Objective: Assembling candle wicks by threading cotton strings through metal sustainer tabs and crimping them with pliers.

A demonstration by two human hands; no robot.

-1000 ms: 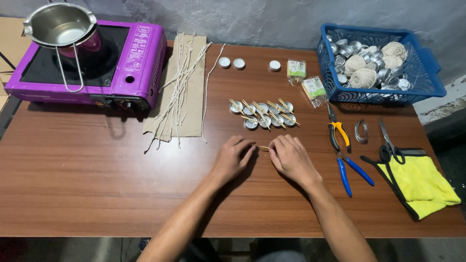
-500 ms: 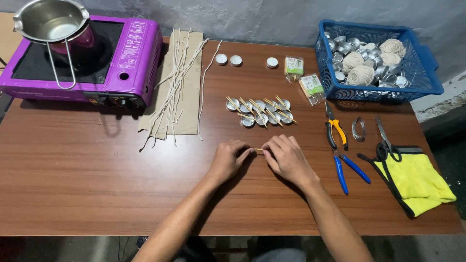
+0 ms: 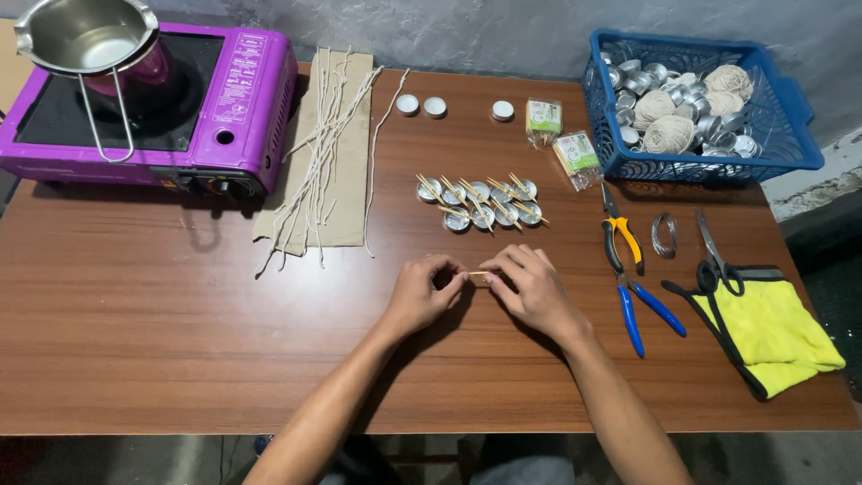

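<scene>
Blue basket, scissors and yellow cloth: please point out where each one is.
Blue basket (image 3: 790, 103): head view, on its right wall.
Scissors (image 3: 714, 260): head view, near the pivot above the black handles.
Yellow cloth (image 3: 772, 332): head view, on its middle.

The thin pale wooden stick (image 3: 479, 273) shows only as a short length between the two hands; both of its ends are hidden under the fingertips of the left hand (image 3: 422, 295) and right hand (image 3: 534, 292). Whatever else the fingers enclose cannot be determined.

At 10 o'clock, the purple portable gas stove (image 3: 224, 99) is cut off by the left edge, and the steel pouring pot (image 3: 85, 36) standing on it is cut off by the top edge.

At 2 o'clock, the blue plastic mesh basket (image 3: 790, 135) holds small metal cups too small to count.

Both forearms leave the picture at 6 o'clock.
</scene>
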